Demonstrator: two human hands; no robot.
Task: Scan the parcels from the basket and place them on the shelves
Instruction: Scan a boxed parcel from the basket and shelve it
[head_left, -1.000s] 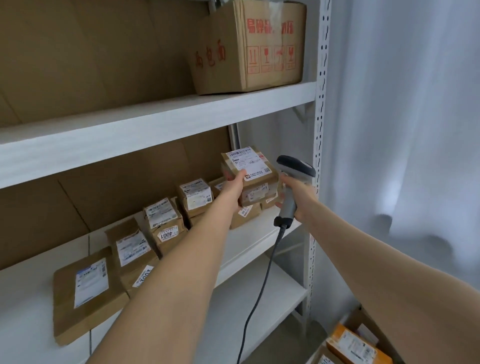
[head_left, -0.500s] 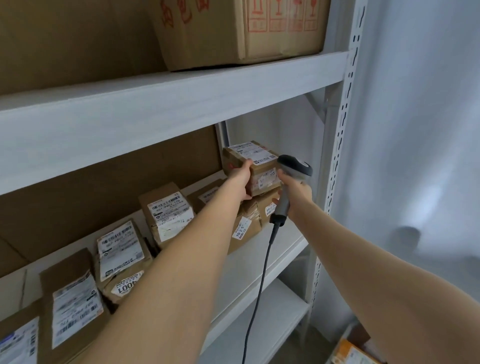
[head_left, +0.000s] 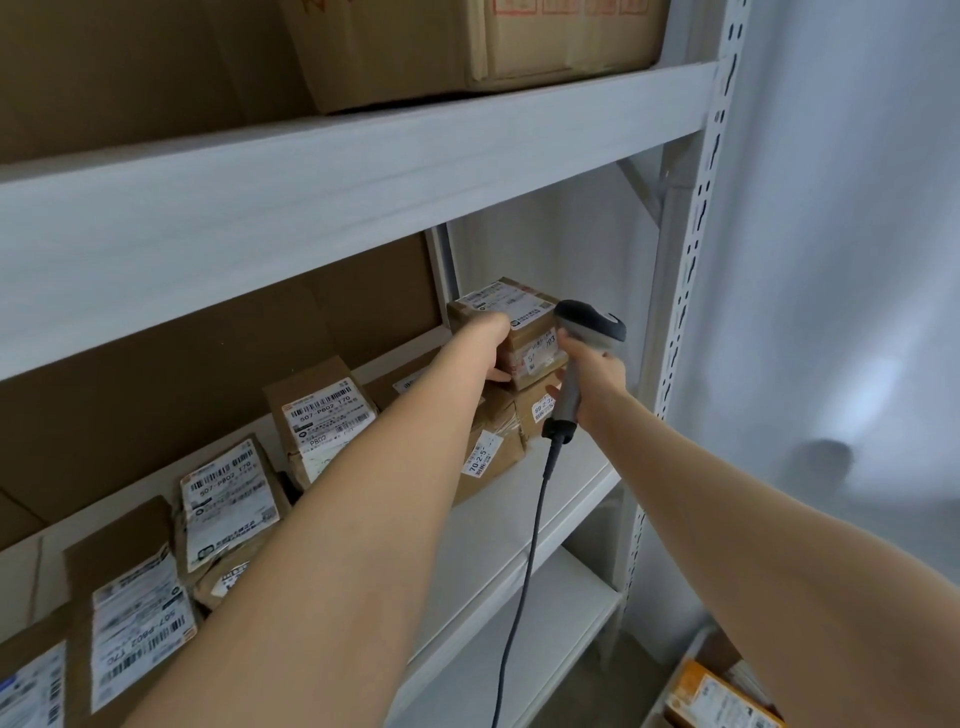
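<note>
A small brown parcel (head_left: 524, 325) with white labels rests on top of other parcels at the right end of the middle shelf (head_left: 498, 514). My left hand (head_left: 480, 345) grips its left side. Just right of the parcel, my right hand (head_left: 592, 379) holds a grey barcode scanner (head_left: 584, 338) by the handle, and the scanner's head sits close to the parcel's front. A dark cable (head_left: 524, 566) hangs down from the scanner. The basket (head_left: 691, 654) shows only at the bottom right corner, with an orange parcel (head_left: 722, 699) in it.
Several labelled brown parcels (head_left: 228, 499) line the middle shelf toward the left. A big carton (head_left: 467, 47) stands on the upper shelf (head_left: 311, 192). The perforated white upright (head_left: 701, 223) bounds the rack on the right, with a white curtain (head_left: 841, 312) beyond. A lower shelf (head_left: 561, 618) lies beneath.
My left hand has carried the parcel farther in and set it down onto the stack at the shelf's right end. The view has moved closer and lower. The scanner stays beside the parcel.
</note>
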